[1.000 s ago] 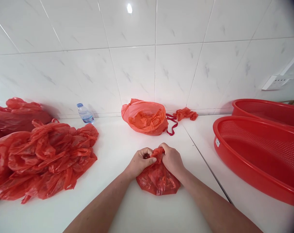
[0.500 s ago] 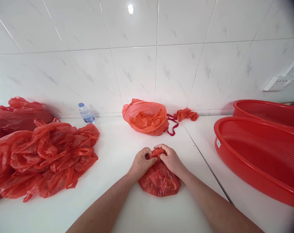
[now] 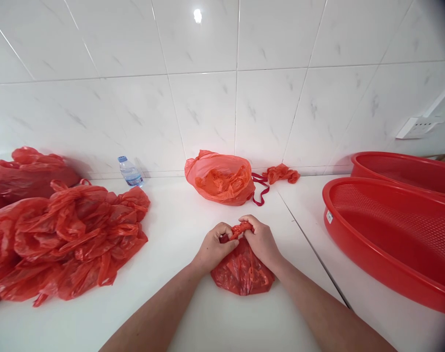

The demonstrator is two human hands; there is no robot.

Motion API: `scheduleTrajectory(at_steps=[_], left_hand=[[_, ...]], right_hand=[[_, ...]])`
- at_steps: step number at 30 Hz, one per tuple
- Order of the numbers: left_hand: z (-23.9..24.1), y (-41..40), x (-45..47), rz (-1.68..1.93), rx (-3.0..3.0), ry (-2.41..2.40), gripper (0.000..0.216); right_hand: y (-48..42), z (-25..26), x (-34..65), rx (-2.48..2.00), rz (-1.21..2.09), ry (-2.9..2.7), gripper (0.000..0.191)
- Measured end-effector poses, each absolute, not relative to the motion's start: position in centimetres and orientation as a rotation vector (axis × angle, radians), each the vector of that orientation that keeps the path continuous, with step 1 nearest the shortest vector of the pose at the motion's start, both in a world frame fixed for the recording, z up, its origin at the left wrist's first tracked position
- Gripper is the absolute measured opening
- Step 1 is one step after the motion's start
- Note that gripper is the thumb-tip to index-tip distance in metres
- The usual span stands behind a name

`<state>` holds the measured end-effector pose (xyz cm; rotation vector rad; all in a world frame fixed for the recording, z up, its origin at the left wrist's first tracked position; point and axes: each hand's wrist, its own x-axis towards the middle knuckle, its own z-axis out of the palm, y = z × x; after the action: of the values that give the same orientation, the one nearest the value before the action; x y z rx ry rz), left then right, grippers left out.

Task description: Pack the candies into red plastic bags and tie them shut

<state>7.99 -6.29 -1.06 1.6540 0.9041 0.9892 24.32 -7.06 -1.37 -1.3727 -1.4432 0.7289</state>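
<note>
A filled red plastic bag point(image 3: 242, 271) rests on the white table in front of me, its gathered top twisted into a band. On the left of that band, my left hand point(image 3: 215, 247) pinches the plastic between thumb and fingers. My right hand point(image 3: 259, 242) grips the other end of the band, fingers curled over it. What is inside the bag cannot be made out. Behind my hands, close to the wall, an open red plastic bag point(image 3: 222, 193) holds crumpled red plastic.
Several knotted red bags point(image 3: 76, 239) form a heap at left, with another red bag point(image 3: 32, 176) behind. A water bottle point(image 3: 130, 172) stands by the wall. Dark red straps point(image 3: 260, 188) and a crumpled bag point(image 3: 281, 173) lie back centre. Red perforated baskets point(image 3: 376, 264) occupy the right.
The bag's twisted top is drawn out a little more between my hands, which have moved slightly apart. My right hand sits slightly farther right.
</note>
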Motion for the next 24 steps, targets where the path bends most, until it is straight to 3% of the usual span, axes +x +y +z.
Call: scheduleTrajectory(at_steps=[10, 17, 24], left_hand=[[-0.5, -6.3, 8.0, 1.137, 1.913, 0.984, 0.025], [0.7, -9.1, 8.9, 1.296, 2.560, 0.763, 0.023], [0.6, -11.8, 10.6, 1.206, 2.704, 0.387, 0.025]], right_hand=[[-6.7, 0.1, 25.5, -1.000, 1.322, -0.979, 0.028], [-4.8, -1.2, 28.7, -1.366, 0.934, -0.970, 0.025], [-3.6, -1.9, 33.3, -1.590, 0.523, -1.094, 0.022]])
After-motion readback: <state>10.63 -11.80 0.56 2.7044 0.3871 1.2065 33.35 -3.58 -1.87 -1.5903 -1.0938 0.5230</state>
